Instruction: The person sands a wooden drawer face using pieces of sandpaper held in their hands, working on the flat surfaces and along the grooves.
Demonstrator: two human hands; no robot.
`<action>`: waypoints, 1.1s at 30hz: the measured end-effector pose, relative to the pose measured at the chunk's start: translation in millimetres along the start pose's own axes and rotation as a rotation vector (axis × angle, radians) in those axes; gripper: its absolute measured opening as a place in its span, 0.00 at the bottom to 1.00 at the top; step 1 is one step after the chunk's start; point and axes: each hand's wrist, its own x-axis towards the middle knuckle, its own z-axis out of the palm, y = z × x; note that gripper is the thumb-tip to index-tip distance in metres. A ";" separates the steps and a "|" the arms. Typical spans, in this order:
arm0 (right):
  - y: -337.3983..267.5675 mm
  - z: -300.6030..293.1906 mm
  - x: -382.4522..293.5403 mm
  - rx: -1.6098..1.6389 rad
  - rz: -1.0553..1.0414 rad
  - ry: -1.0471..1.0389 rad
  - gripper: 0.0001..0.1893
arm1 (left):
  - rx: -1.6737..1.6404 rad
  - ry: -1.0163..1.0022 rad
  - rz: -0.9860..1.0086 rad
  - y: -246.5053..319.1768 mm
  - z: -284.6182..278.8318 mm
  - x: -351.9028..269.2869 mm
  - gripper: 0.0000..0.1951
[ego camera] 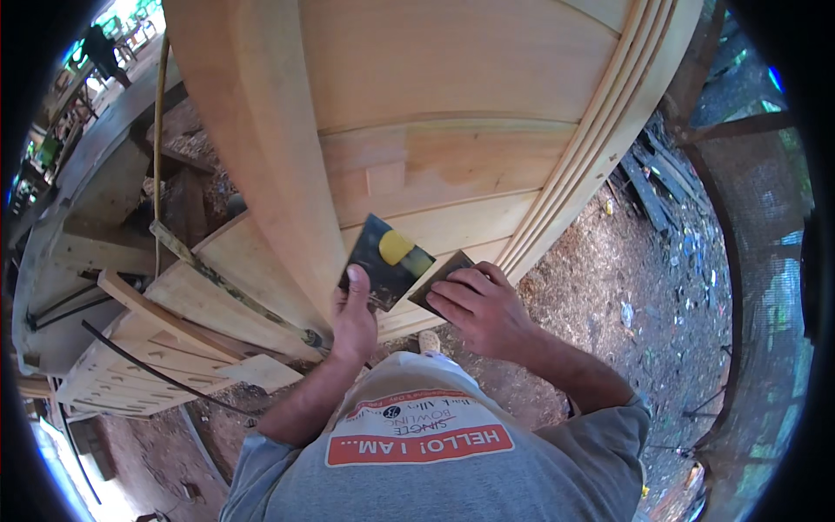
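Note:
My left hand (355, 326) grips a flat, dark square plate (372, 261) by its lower left corner, thumb on top. A rounded yellow patch (395, 247), perhaps filler paste, lies on its face, with a duller yellow smear at the right corner. In my right hand (486, 310) is a thin, dark brown flat piece (438, 282), like a spreader, held under the fingers close to the plate's right edge. Both are above the lower end of a pale wooden panelled piece (456, 72), probably a door, with grooved moulding (587, 130) along its right side.
Left of the panelled piece lie slatted wooden work (150, 372), a stick (241, 287) and a thin dark rod (163, 382). Shavings and litter cover the ground (587, 280) at right, beside dark boards (652, 183) and mesh netting (770, 293). A person (101, 52) is at far upper left.

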 end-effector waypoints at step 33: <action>65.3 124.6 26.1 1.612 0.730 0.813 0.18 | 0.022 0.210 -0.190 17.9 -73.2 -18.6 0.20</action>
